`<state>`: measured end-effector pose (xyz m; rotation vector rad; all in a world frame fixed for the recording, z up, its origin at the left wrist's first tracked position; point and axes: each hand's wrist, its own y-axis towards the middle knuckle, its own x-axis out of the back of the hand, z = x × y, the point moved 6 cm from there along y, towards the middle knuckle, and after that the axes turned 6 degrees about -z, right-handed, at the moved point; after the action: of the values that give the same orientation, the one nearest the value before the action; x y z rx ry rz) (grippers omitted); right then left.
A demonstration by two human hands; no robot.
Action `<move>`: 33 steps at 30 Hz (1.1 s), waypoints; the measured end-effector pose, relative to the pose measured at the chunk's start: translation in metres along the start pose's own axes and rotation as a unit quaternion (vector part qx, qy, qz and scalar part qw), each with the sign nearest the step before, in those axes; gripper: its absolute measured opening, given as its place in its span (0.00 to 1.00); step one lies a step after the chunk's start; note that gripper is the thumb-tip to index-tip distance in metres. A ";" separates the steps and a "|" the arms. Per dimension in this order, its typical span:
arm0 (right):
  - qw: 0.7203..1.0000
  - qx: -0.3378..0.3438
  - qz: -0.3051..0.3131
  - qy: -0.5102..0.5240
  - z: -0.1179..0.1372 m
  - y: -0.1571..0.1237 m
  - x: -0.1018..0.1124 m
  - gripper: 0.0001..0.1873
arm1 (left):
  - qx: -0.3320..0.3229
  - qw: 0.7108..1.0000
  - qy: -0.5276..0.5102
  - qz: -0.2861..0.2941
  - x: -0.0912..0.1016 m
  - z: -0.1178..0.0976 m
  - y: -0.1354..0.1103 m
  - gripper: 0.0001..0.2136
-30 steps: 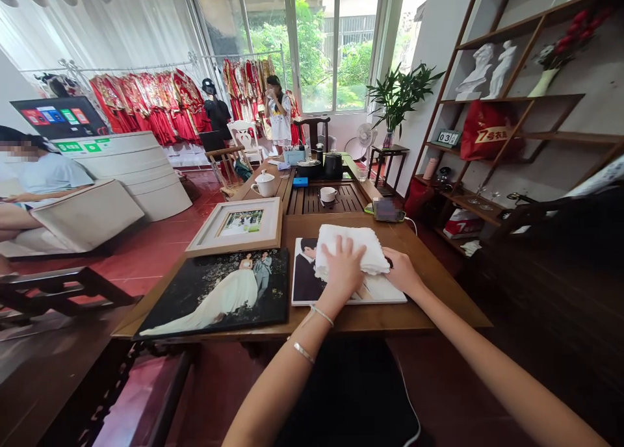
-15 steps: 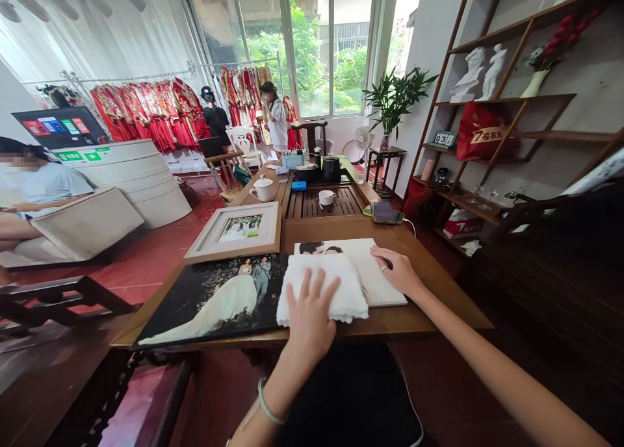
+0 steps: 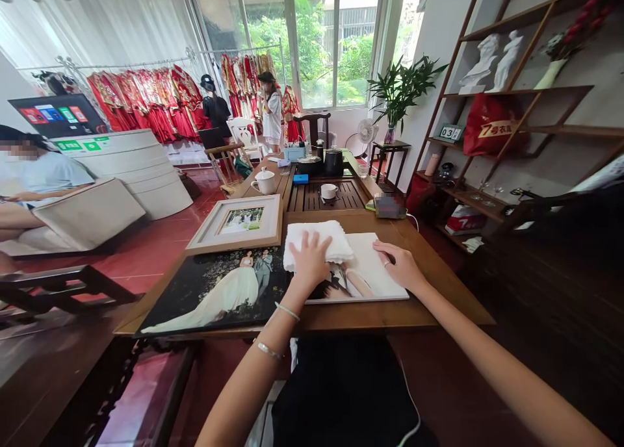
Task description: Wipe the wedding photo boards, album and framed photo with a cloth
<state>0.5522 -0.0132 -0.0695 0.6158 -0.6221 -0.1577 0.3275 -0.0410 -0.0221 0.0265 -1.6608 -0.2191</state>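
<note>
My left hand [image 3: 309,260] lies flat, fingers spread, on a folded white cloth [image 3: 316,243] at the far left corner of a white-edged wedding photo panel [image 3: 370,275] on the wooden table [image 3: 390,314]. My right hand [image 3: 400,264] rests flat on the panel's right side, fingers stretched out, a ring on one finger. To the left lies a large dark wedding photo [image 3: 219,291], and behind it a light wood picture frame [image 3: 238,223].
Beyond the photos a slatted tea tray [image 3: 322,199] carries a white teapot [image 3: 264,181], a cup [image 3: 328,191] and dark kettles. A phone [image 3: 387,206] lies at the right. Shelves stand along the right wall, a dark chair at the left; people stand by red garment racks.
My left hand slid the cloth from the panel's upper middle down to its near left edge, then back up to the far left corner. My right hand stayed on the panel.
</note>
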 end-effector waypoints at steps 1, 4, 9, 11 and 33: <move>1.000 0.000 0.001 -0.001 0.000 0.000 0.000 0.17 | -0.004 1.000 0.001 0.000 0.001 0.000 -0.001 0.32; 1.000 -0.002 0.005 -0.004 0.001 0.001 0.000 0.17 | -0.018 1.000 0.006 0.002 0.003 -0.004 -0.012 0.32; 1.000 -0.003 0.005 -0.008 0.002 0.000 0.001 0.17 | -0.037 0.999 0.005 -0.009 0.006 -0.017 -0.057 0.35; 1.000 -0.003 0.004 -0.009 0.003 0.000 0.002 0.17 | -0.040 0.999 -0.005 -0.009 0.006 -0.021 -0.080 0.36; 1.000 0.016 0.009 -0.015 0.000 0.000 0.001 0.17 | -0.028 1.000 0.010 -0.010 -0.002 -0.029 0.010 0.29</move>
<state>0.5529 -0.0136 -0.0690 0.6389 -0.6590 -0.1412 0.3572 -0.0348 -0.0197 0.0030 -1.6343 -0.2791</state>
